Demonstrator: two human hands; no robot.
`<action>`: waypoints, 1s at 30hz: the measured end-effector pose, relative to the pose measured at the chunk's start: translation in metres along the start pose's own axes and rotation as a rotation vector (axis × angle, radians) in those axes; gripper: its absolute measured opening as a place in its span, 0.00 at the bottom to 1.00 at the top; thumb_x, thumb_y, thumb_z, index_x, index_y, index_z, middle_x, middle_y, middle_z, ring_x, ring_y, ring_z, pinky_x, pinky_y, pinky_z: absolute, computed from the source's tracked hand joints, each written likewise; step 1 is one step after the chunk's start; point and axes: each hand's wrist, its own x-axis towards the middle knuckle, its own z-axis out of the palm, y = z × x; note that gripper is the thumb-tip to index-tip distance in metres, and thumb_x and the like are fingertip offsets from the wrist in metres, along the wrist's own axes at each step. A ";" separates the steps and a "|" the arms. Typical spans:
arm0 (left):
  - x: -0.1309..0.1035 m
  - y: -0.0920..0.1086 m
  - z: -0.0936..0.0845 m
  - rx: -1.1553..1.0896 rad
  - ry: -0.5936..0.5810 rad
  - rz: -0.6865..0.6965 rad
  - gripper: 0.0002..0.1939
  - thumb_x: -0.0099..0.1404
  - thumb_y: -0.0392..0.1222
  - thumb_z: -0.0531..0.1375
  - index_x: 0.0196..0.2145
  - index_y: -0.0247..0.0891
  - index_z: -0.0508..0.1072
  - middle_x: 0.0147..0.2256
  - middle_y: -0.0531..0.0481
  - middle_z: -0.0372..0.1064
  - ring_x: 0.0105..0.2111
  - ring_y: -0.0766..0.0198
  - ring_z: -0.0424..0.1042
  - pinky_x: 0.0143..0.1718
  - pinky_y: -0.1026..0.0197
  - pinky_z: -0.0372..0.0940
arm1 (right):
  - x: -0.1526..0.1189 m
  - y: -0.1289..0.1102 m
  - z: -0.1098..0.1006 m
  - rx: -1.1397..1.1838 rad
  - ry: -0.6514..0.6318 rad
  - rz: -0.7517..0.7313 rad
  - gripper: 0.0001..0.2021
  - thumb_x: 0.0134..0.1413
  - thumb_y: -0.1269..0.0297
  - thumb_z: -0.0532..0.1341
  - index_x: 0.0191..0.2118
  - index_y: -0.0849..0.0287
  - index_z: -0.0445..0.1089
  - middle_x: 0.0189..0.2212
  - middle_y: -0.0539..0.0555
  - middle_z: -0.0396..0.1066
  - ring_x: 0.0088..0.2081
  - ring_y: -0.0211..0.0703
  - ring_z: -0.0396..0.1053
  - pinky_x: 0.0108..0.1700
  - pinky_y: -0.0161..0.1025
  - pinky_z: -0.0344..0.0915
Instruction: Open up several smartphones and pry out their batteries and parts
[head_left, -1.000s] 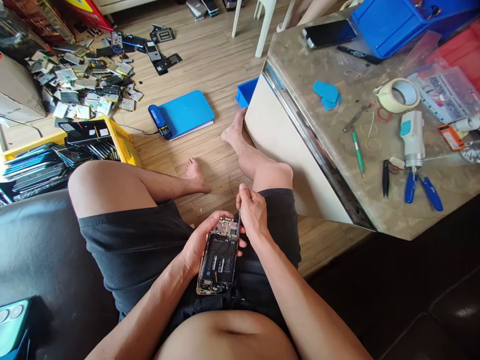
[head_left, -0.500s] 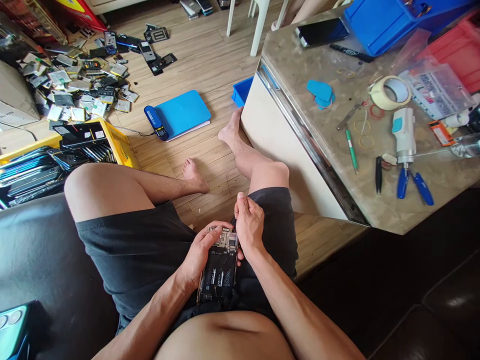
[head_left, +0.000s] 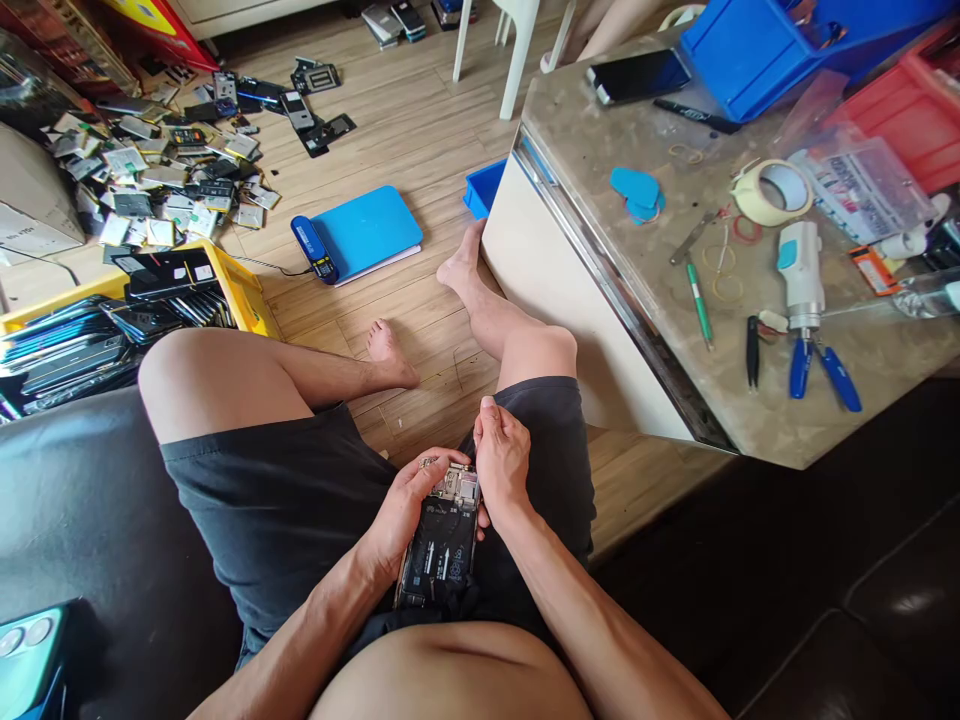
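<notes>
Pale wood-plank floor fills the background, scattered at upper left with a heap of flat silver, white and black rectangular batteries. Nearer, a yellow plastic crate is packed with dark, slim phone-like panels. A flat blue rectangular slab lies on the planks, a small dark-blue device at its left edge. Seen from above, a barefoot person in black cloth shorts sits on a glossy black sofa.

Low over the lap, close to the belly, is an opened smartphone with a black battery and exposed metallic circuitry. The left hand grips it, thumb along the upper left, fingertips wrapped round to the right edge. The right hand is beside its upper right corner, fingers curled closed; whether they pinch anything is hidden.

At right, a mottled brown tabletop bears a cream tape roll, a slim green pen, black tweezers and blue-handled pliers.
</notes>
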 end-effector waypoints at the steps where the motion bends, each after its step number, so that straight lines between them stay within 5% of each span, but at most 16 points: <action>1: 0.000 0.000 0.000 0.001 0.002 0.000 0.18 0.66 0.53 0.65 0.47 0.40 0.71 0.26 0.47 0.78 0.23 0.54 0.79 0.25 0.59 0.71 | 0.000 0.001 0.000 0.004 -0.002 0.006 0.25 0.69 0.49 0.48 0.20 0.52 0.55 0.17 0.46 0.57 0.21 0.39 0.57 0.29 0.38 0.56; 30: -0.003 0.001 0.003 -0.004 0.112 0.037 0.19 0.61 0.52 0.69 0.44 0.38 0.73 0.27 0.49 0.77 0.22 0.57 0.77 0.24 0.61 0.71 | -0.018 0.008 -0.001 0.047 -0.131 0.096 0.25 0.69 0.48 0.50 0.21 0.53 0.58 0.17 0.47 0.59 0.22 0.40 0.60 0.27 0.37 0.55</action>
